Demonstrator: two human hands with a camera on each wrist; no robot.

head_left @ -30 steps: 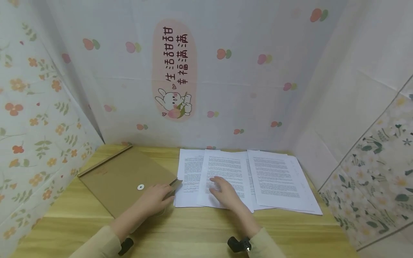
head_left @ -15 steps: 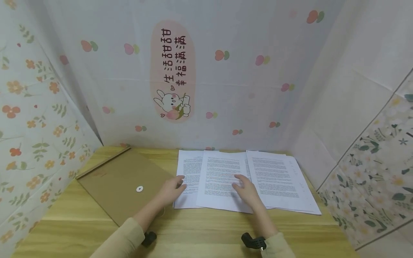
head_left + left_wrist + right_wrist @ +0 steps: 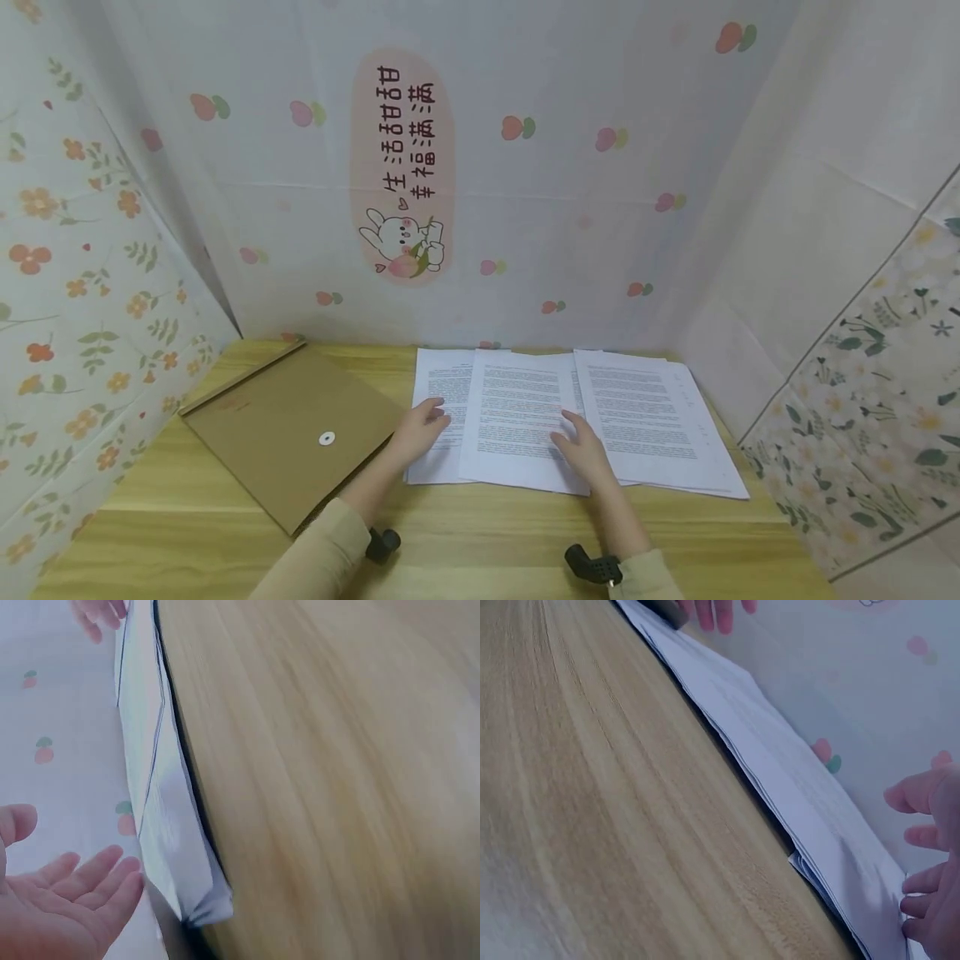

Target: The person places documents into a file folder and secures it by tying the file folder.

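My left hand [image 3: 422, 433] hovers over the left stack of printed paper [image 3: 450, 383], its fingers relaxed and holding nothing. In the left wrist view that hand [image 3: 75, 907] has its fingers spread loosely beside the paper edge. Above the right part of the middle sheets [image 3: 517, 392] is my right hand [image 3: 587, 454], fingers loosely bent and nothing gripped. The right wrist view shows this hand [image 3: 934, 862] close to the paper; whether the lower fingers touch it I cannot tell. To the left lies a brown document envelope [image 3: 292, 425] with a white round button [image 3: 326, 437].
More printed sheets [image 3: 645, 408] overlap the middle ones on the right. All lie on a wooden table [image 3: 480, 542] before a patterned back cloth [image 3: 555, 233]. Floral cloths [image 3: 97, 275] hang at the sides. Black wrist cameras [image 3: 382, 546] sit on both wrists.
My left hand has let go of the envelope's right edge and moved right over the paper. My right hand has shifted right across the middle sheets. The envelope edge now lies lower.
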